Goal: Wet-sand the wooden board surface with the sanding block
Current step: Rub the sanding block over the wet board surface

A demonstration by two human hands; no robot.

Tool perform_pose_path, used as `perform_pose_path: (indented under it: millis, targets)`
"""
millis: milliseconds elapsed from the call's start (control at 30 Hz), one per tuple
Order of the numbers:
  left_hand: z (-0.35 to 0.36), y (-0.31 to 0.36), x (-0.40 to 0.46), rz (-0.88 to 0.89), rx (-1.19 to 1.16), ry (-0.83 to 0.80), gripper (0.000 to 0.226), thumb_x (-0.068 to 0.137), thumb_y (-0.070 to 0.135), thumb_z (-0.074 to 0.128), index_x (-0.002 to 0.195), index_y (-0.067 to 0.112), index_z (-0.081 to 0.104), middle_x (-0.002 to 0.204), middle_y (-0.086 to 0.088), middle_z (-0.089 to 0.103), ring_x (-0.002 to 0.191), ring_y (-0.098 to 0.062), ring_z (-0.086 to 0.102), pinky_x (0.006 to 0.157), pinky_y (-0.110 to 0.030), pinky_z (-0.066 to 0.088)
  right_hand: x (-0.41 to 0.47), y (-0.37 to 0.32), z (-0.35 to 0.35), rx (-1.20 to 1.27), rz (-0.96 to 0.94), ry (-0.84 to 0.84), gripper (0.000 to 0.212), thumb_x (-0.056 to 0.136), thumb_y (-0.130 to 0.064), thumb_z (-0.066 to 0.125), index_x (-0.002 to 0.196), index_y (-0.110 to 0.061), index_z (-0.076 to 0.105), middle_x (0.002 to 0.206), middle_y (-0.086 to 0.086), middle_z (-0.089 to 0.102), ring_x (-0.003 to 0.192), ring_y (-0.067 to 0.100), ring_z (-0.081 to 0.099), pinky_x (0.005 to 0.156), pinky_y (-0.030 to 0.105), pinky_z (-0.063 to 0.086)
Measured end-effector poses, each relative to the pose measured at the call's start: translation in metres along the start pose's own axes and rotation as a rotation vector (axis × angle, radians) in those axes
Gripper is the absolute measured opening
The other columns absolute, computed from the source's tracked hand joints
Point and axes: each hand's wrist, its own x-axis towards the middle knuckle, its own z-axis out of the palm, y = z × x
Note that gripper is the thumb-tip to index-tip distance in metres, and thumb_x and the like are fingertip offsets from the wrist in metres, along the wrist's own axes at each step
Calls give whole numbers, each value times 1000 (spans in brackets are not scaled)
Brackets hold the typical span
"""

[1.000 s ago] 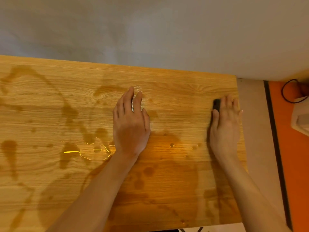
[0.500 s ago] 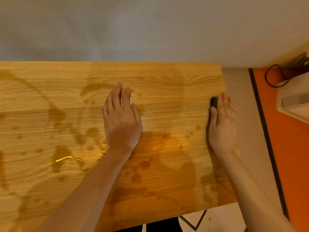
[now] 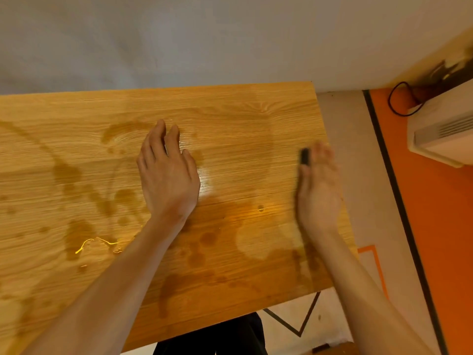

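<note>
Near board's [image 3: 243, 119] right edge, right hand [image 3: 318, 190] pressing sanding block [image 3: 304, 156] (blurred), left hand [image 3: 167, 175] flat, open

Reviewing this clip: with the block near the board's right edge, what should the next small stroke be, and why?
Probably draw the right hand and sanding block leftward across the wooden board. The block sits by the right edge, wet patches lie further in, and the left hand rests flat, steadying the board.
</note>
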Motion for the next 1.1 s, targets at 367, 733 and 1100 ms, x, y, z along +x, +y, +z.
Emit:
perform_pose_path:
  millis: [367, 733, 1100]
  targets:
    - [-3, 3, -2, -6, 13, -14, 45, 104, 22, 37, 147, 8, 43, 159, -13, 35, 145, -34, 34, 116, -45, 27, -49, -84, 32, -119, -393, -63, 47, 102, -22, 41, 147, -8, 35, 156, 9, 31, 146, 24, 25, 121, 38, 23]
    - [-45, -24, -78, 74, -105, -147, 51, 101, 25, 43, 147, 5, 44, 157, -18, 33, 146, -34, 31, 117, -49, 26, -63, -55, 23, 4, -108, 40, 50, 107, -25, 27, 152, -6, 17, 160, 11, 13, 149, 27, 6, 123, 45, 12]
    - [-30, -30, -114, 41, -20, -44, 47, 104, 26, 39, 146, 7, 43, 158, -15, 34, 146, -34, 34, 112, -50, 33, -47, 43, -19, 54, 48, -23, 49, 106, -20, 31, 152, -9, 17, 161, 8, 15, 150, 20, 5, 124, 39, 5]
